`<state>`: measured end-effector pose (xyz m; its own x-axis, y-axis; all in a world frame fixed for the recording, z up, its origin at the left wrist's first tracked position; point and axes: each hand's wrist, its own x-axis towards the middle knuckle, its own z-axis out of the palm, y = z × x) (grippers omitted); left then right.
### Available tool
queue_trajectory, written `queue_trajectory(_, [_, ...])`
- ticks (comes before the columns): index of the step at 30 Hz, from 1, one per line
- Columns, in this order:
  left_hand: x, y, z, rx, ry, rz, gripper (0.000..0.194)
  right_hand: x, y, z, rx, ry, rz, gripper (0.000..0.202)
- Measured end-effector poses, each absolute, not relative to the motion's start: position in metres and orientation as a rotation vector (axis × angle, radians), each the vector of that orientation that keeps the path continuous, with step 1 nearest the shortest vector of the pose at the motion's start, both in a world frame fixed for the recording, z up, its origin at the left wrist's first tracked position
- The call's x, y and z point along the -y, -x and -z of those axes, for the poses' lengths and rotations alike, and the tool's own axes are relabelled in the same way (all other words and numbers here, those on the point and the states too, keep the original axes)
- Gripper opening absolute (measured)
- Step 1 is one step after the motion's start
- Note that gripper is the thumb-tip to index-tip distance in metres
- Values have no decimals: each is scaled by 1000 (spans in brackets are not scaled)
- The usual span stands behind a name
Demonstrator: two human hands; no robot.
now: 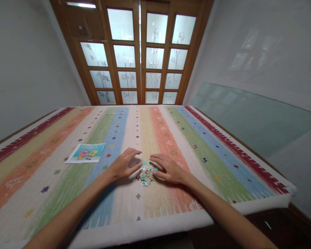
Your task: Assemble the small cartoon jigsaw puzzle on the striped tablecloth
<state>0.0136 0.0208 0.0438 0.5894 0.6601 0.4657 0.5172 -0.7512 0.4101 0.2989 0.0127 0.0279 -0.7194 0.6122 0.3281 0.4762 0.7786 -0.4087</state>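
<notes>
A small heap of jigsaw puzzle pieces [146, 177], some teal and some beige, lies on the striped cloth near the middle of the table. Left of the heap is my left hand [125, 163], its fingers apart and thumb pointing at the pieces. My right hand [169, 168] rests on the heap's right side, fingers spread and thumb at the edge of the pieces. Neither hand grips anything that I can see. To the left, a picture card [86, 153] with a pink and a yellow cartoon figure lies flat on the cloth.
The striped tablecloth [207, 188] covers the table up to its front edge. Beyond the far edge stand wooden doors [142, 52] with frosted panes. A rounded glass panel [248, 110] leans by the right wall. Plain walls flank both sides.
</notes>
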Motion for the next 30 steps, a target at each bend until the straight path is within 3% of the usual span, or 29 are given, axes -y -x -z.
queue_trajectory(2, [-21,-12,-41,-1034,-2593,-956,20,-14,-298,-33,2574,794,-405,58])
queue_trajectory(7, [-18,-12,-30,-1108,-2641,-861,38,-21,-294,-42,2700,711,-373,63])
queue_trajectory(14, [-11,-4,-28,-1111,-2575,-651,37,-23,-290,-27,2644,737,-426,70])
queue_trajectory(17, [-6,0,-32,-1082,-2527,-564,26,-19,-291,-22,2630,726,-419,71])
queue_trajectory(20, [-1,3,-36,-1022,-2503,-480,3,-14,-294,-24,2639,707,-407,65])
queue_trajectory(24, [3,4,-38,-954,-2532,-447,17,-10,-297,-28,2661,697,-382,60])
queue_trajectory(30, [5,3,-39,-915,-2539,-483,16,-8,-298,-27,2664,692,-355,58])
